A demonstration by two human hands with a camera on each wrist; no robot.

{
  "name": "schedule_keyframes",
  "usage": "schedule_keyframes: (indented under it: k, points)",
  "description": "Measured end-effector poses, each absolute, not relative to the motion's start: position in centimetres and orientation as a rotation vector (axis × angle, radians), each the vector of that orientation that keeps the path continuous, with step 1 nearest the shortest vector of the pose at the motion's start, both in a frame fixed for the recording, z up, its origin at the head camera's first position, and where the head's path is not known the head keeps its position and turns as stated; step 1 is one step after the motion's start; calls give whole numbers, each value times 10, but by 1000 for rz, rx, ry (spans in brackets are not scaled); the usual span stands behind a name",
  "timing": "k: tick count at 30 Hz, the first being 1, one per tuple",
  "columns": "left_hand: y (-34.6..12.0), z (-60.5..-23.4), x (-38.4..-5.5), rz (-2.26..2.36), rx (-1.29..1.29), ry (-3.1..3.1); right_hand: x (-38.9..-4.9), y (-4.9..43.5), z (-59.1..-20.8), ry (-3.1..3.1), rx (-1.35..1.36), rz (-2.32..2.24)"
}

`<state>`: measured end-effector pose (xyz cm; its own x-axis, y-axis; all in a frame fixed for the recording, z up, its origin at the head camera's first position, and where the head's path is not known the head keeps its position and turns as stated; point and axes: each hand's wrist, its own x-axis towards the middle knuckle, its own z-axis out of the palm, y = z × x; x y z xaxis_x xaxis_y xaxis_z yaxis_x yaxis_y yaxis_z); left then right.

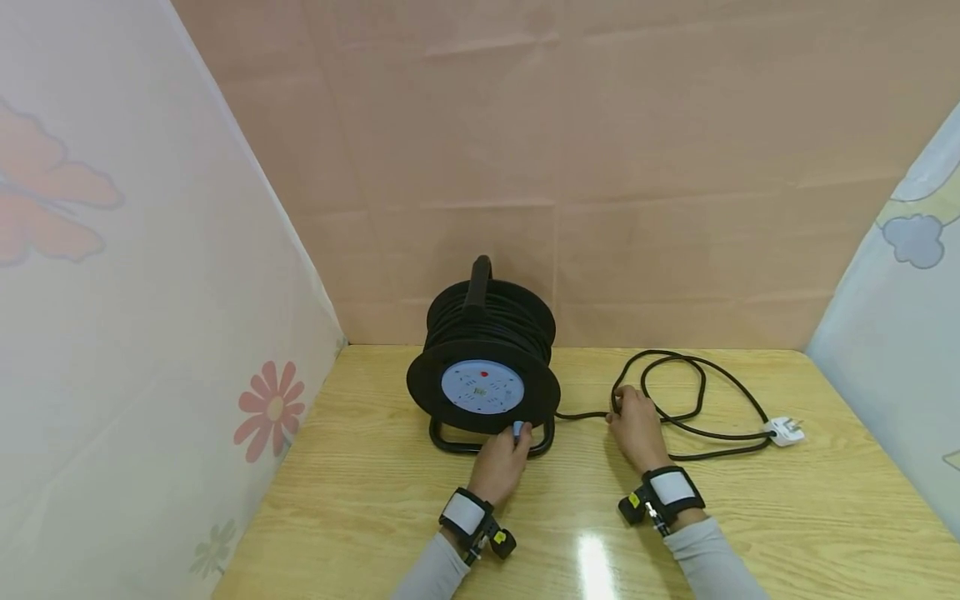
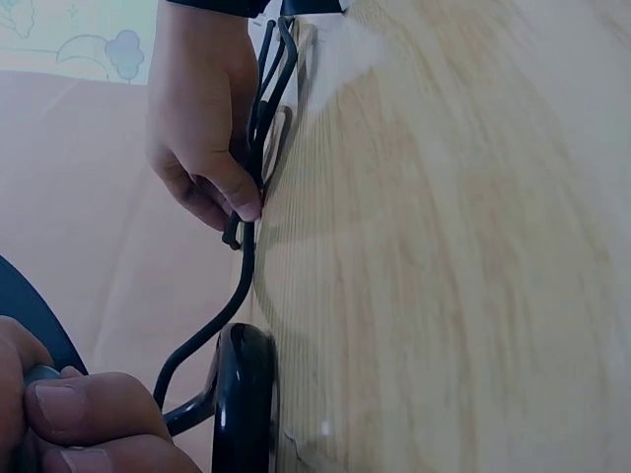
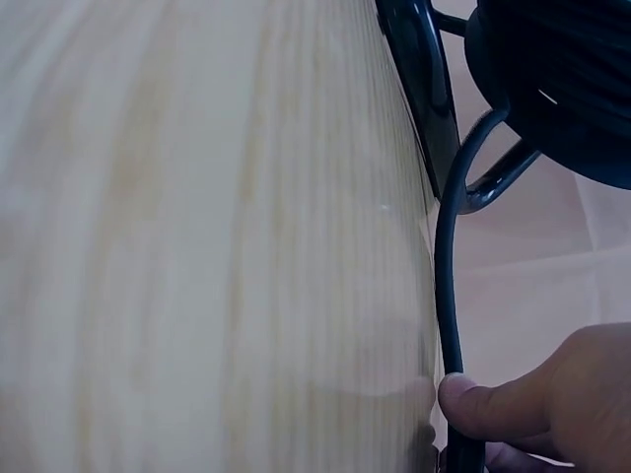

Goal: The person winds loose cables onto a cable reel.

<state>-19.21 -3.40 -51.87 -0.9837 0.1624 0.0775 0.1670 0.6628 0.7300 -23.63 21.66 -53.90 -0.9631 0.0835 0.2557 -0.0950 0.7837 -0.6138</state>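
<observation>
Left hand: fingertips pinching blue knob on cable reel. Right hand: fingers curled round black cable. Palms hidden.

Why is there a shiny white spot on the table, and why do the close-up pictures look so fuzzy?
In the head view a lamp's glare bounces off the glossy table; its edges bend from the wide lens. In the left wrist view the left hand is blurry, too near. In the right wrist view the table grain is smeared while the cable stays sharper.
</observation>
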Motion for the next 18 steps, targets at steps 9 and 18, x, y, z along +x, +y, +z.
schedule_keyframes:
  k: [9,18]
  points:
    - [-43,-522,-191,-1262,-247,-2852,-236,220,-538,-2716,-29,1014]
    - [-51,-527,-191,-1244,-198,-2850,-237,223,-534,-2718,-96,1038]
